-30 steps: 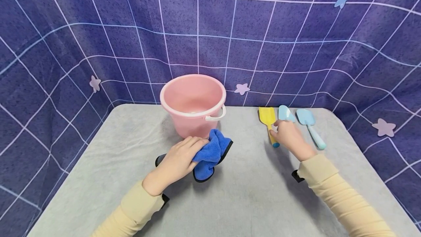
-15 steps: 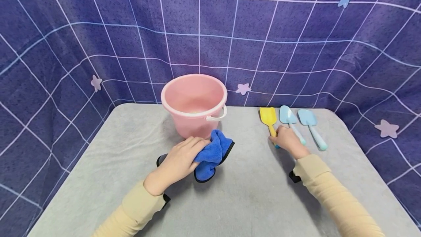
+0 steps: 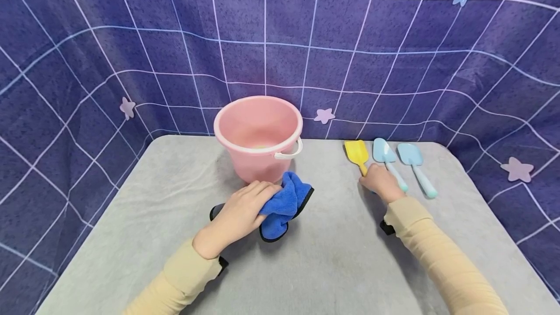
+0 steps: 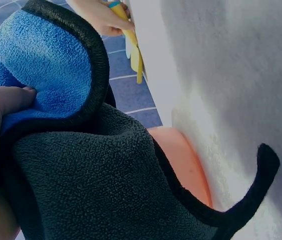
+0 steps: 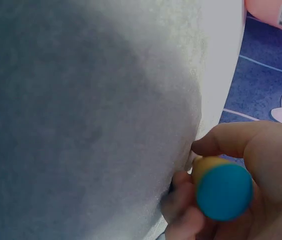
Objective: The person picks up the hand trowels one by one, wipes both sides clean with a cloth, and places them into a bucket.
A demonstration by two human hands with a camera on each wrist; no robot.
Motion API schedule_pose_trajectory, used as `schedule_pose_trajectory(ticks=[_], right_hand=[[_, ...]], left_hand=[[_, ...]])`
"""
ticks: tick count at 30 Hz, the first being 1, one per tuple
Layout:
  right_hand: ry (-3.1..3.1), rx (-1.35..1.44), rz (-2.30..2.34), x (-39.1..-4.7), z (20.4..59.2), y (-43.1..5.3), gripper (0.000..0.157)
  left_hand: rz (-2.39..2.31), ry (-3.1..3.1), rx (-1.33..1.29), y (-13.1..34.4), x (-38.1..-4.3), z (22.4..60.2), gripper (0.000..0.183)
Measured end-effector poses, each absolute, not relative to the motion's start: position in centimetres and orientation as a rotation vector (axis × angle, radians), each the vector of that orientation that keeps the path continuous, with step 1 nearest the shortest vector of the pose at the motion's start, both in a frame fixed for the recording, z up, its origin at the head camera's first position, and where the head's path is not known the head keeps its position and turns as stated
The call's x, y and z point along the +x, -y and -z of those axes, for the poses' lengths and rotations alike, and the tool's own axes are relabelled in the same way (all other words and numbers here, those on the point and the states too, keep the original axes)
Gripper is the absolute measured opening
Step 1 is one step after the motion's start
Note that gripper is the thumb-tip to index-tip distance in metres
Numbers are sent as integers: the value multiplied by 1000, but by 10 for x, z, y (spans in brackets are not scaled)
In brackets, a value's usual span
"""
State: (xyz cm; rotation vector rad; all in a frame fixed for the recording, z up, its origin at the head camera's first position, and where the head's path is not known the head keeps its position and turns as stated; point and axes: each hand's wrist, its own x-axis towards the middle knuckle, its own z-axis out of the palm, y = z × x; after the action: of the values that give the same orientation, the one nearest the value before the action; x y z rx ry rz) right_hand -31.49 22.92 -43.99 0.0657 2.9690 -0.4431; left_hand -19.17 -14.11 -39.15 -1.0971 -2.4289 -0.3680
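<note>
My left hand (image 3: 239, 212) grips a crumpled microfibre cloth (image 3: 283, 204), blue on one face and dark grey on the other, with black edging. Its thumb presses into the blue fold in the left wrist view. My right hand (image 3: 379, 182) holds the handle of a yellow toy shovel (image 3: 356, 151), whose blade points toward the back of the table. In the right wrist view the blue end of the shovel's handle (image 5: 224, 192) shows between thumb and curled fingers. Just right of that hand lies a light blue shovel (image 3: 383, 150), with a second light blue shovel (image 3: 410, 154) beyond it.
Behind the cloth stands a pink bucket (image 3: 258, 166) with a white handle (image 3: 289, 154) hanging on its right side. A grey cloth covers the table (image 3: 332, 256). A purple gridded curtain (image 3: 280, 28) with stars rises along the back and sides.
My right hand has shifted left and down onto the yellow shovel's handle and closed round it, uncovering the middle blue shovel. My left hand stays on the cloth.
</note>
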Motion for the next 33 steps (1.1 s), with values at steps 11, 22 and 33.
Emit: schedule_pose_trajectory(ticks=[11,22,33], right_hand=[[-2863,81,379,-319,428,-238,24],[-2864,-52,345,-325,423,-244,26],[-2904,-178,402,-319,407,-252,20]], left_hand=[[374,2448,-1102,140,-191,389,47],[355,2454,-1109,143,-190,388,42],[353,2438,-1102,144,-189,384,45]])
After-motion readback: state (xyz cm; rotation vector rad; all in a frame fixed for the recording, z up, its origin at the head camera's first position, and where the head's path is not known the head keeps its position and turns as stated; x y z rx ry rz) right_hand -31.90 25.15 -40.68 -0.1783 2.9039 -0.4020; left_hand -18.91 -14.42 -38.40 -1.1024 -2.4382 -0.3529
